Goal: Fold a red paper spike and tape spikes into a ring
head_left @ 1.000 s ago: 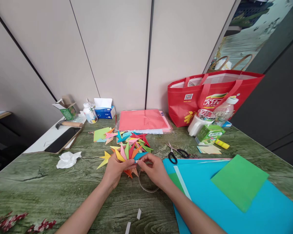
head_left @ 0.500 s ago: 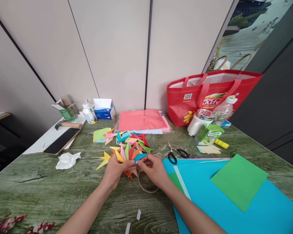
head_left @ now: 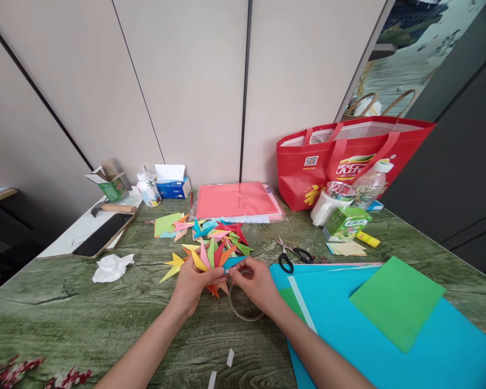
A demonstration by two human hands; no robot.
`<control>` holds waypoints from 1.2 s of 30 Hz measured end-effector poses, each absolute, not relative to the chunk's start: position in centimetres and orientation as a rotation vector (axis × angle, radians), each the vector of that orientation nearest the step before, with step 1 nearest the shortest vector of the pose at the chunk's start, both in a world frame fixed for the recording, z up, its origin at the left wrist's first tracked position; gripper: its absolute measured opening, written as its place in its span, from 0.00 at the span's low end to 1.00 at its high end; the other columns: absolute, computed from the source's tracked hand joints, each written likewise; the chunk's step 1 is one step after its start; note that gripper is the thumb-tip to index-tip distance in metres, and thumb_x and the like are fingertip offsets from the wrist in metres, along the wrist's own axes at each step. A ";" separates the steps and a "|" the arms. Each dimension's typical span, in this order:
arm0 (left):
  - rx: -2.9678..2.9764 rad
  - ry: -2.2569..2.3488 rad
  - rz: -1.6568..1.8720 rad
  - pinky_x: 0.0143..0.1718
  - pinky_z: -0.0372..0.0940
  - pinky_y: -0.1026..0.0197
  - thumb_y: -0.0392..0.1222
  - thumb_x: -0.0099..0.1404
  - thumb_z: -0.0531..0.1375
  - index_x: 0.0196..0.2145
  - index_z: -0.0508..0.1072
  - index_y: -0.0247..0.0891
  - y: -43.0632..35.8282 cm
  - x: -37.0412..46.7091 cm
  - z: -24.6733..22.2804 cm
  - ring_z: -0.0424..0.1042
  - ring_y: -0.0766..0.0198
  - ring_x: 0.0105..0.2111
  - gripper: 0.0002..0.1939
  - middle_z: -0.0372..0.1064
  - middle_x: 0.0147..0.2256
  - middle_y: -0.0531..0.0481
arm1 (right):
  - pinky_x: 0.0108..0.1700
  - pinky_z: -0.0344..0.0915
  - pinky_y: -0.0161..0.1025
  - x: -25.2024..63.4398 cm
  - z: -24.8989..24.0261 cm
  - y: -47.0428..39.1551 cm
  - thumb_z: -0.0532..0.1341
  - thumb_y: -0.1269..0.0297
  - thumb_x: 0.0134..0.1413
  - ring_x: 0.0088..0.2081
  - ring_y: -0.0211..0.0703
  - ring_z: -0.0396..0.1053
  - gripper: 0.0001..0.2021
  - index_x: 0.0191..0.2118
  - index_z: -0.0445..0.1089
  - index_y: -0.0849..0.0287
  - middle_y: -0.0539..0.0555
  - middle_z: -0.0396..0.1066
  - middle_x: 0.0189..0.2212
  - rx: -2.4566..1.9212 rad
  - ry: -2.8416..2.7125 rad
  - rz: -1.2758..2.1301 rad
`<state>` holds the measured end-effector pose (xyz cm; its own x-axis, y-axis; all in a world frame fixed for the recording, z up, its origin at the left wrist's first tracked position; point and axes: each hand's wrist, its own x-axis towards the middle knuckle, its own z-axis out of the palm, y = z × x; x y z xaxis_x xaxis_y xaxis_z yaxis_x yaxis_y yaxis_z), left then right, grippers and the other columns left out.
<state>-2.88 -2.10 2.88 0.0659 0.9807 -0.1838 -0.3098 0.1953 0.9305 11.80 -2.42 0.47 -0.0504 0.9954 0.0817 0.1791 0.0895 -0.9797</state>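
A fan of folded paper points (head_left: 211, 255) in yellow, pink, green, red and orange is pinched in my left hand (head_left: 191, 283). At its right end, my right hand (head_left: 256, 283) grips a blue folded paper piece (head_left: 234, 262) between thumb and forefinger. The blue piece touches the fan; how they join is hidden by my fingers. A ring-shaped roll of tape (head_left: 247, 319) lies partly under my right hand. Just beyond my hands is a heap of loose folded paper pieces (head_left: 204, 230), and a yellow piece (head_left: 170, 266) shows left of the fan.
Scissors (head_left: 284, 254) lie open beside large blue sheets (head_left: 348, 324) topped by a green square (head_left: 399, 302). Behind stand a red bag (head_left: 299, 183), a white mug (head_left: 322, 208) and a plastic bottle (head_left: 370, 183). Leftward are a crumpled tissue (head_left: 112, 267), a phone (head_left: 103, 233) and a hammer (head_left: 115, 207).
Hardly anything differs. Both hands keep their hold on the fan and the blue piece, with only a very slight shift of the fingers.
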 end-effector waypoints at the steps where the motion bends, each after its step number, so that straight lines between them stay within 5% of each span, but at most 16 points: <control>1: 0.851 1.032 1.179 0.30 0.73 0.58 0.32 0.42 0.69 0.47 0.64 0.35 -2.1 -2.9 2.9 0.75 0.59 0.30 0.33 0.75 0.34 0.47 | 0.30 0.66 0.38 11.8 0.5 -2.4 0.59 0.62 0.43 0.26 0.43 0.69 0.07 0.23 0.65 0.60 0.53 0.70 0.22 -1.254 -1.410 1.085; 8: 0.820 1.048 1.212 0.29 0.73 0.55 0.31 0.40 0.70 0.51 0.61 0.37 -2.3 -2.7 2.8 0.75 0.57 0.30 0.40 0.75 0.35 0.47 | 0.30 0.65 0.36 11.8 0.4 -2.5 0.61 0.65 0.39 0.26 0.42 0.69 0.05 0.21 0.65 0.60 0.52 0.71 0.21 -1.310 -1.397 1.007; 17: 0.802 1.031 1.164 0.28 0.71 0.61 0.32 0.40 0.70 0.36 0.71 0.30 -2.2 -2.7 2.5 0.74 0.60 0.27 0.22 0.75 0.31 0.45 | 0.28 0.64 0.36 11.8 0.7 -2.4 0.63 0.65 0.38 0.24 0.40 0.67 0.05 0.21 0.67 0.60 0.52 0.71 0.20 -1.320 -1.384 1.074; 27: 0.720 0.932 1.124 0.24 0.67 0.70 0.33 0.44 0.69 0.32 0.73 0.31 -1.8 -3.1 2.2 0.70 0.69 0.21 0.15 0.74 0.26 0.48 | 0.27 0.63 0.31 12.3 1.8 -2.6 0.67 0.54 0.36 0.23 0.31 0.64 0.17 0.25 0.69 0.65 0.50 0.68 0.21 -0.941 -0.861 1.887; 36: 0.657 0.920 1.067 0.20 0.63 0.73 0.34 0.41 0.70 0.27 0.73 0.30 -1.9 -2.9 2.5 0.68 0.71 0.19 0.14 0.72 0.20 0.50 | 0.26 0.64 0.30 12.2 2.0 -2.7 0.67 0.54 0.36 0.23 0.31 0.64 0.16 0.26 0.69 0.64 0.49 0.68 0.21 -0.904 -0.888 1.866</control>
<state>-2.88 -1.86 2.55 0.1919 0.9324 -0.3064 -0.4402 0.3608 0.8223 12.19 -2.74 1.96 -0.3704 0.8983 -0.2364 -0.3834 -0.3796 -0.8419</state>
